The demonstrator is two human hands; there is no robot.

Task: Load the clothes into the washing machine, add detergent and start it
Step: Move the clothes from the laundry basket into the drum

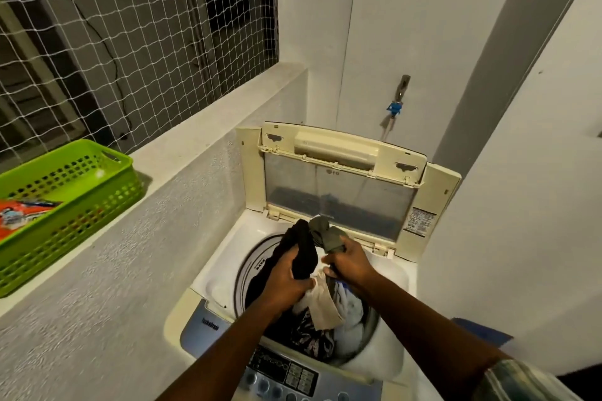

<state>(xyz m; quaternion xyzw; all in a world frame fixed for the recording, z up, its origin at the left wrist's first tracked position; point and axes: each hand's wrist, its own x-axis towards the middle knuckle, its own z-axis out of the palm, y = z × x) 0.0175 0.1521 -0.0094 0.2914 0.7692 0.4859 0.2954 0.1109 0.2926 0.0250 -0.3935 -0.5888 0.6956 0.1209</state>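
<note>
A top-loading washing machine (208, 283) stands in the corner with its lid (338, 192) raised against the wall. Both hands are over the open drum (250, 264). My left hand (286, 283) grips a black garment (301, 251) that bunches up above the fingers and trails down into the drum. My right hand (350, 265) holds an olive-grey garment (325, 236) just beside it. Below the hands lie white, cream and patterned clothes (325, 312) inside the drum. An orange detergent packet (19, 210) lies in a green basket (84, 205) on the ledge to the left.
The machine's control panel (286, 374) with buttons faces me at the bottom. A concrete ledge (195, 130) runs along the left under a netted window (130, 26). A tap with a blue fitting (395, 107) is on the white wall behind the lid.
</note>
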